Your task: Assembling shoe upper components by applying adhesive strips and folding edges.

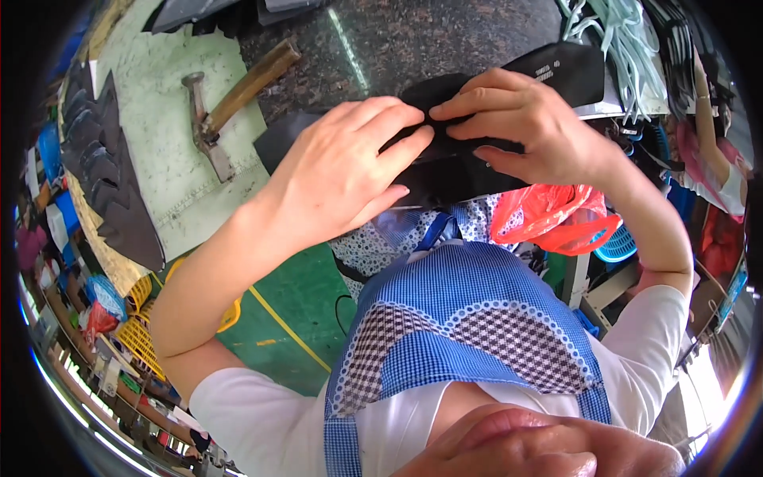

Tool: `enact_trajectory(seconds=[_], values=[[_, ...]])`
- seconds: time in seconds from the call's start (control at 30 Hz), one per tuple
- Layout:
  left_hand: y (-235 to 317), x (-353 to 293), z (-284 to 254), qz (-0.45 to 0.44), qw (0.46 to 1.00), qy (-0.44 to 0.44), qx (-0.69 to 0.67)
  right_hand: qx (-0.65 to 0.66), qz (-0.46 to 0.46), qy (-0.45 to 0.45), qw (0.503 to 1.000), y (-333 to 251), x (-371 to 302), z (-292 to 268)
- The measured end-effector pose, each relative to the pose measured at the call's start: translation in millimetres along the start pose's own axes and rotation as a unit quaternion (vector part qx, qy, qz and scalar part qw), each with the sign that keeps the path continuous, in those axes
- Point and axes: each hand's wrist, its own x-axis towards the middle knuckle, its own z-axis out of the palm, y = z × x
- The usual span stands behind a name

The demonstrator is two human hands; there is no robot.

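A black, flexible, leather-like piece (447, 181) lies along the near edge of the dark speckled worktop (413, 44). Both my hands bend over it with their fingertips almost meeting at its middle. My left hand (338, 163) pinches its upper edge from the left, thumb lower down and nearer me. From the other side my right hand (528, 123) grips the same piece, fingers on top and thumb below. A black flap with small pale print (579, 73) sticks out beyond the right hand. What lies under the fingers is partly hidden.
On a pale board (179, 60) at left lies a hammer with a wooden handle (253, 87). Overlapping dark cut pieces (111, 179) line the board's left edge. Pale teal strips (616, 44) hang at the far right. A red plastic bag (548, 222) hangs below the worktop edge.
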Motion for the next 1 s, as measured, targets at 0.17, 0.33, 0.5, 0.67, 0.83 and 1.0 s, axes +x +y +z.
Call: enact_trajectory(seconds=[0.17, 0.33, 0.5, 0.67, 0.83, 1.0], values=[[-20.4, 24.0, -25.4, 0.019, 0.997, -0.075, -0.002, -0.17, -0.107, 0.082, 0.976, -15.8, -6.4, 31.6], [-85.3, 91.3, -72.2, -0.058, 0.961, 0.217, 0.159, -0.082, 0.015, -0.028, 0.996, -30.6, -70.6, 124.8], [-214.3, 75.5, -122.0, -0.114, 0.942, 0.293, 0.118, 0.126, 0.059, -0.057, 0.989, -29.6, -54.9, 101.2], [-206.8, 65.3, -164.6, -0.223, 0.901, 0.329, 0.172, 0.182, 0.184, 0.085, 0.962, 2.1, -69.7, -18.7], [-102.9, 12.0, -180.0, -0.07, 0.77, 0.424, 0.472, -0.044, 0.329, 0.32, 0.887, 70.1, -98.0, -115.5], [-3.0, 55.7, -7.2, 0.053, 0.962, 0.14, 0.23, -0.219, 0.3, 0.377, 0.849, 151.1, -77.7, -173.5]])
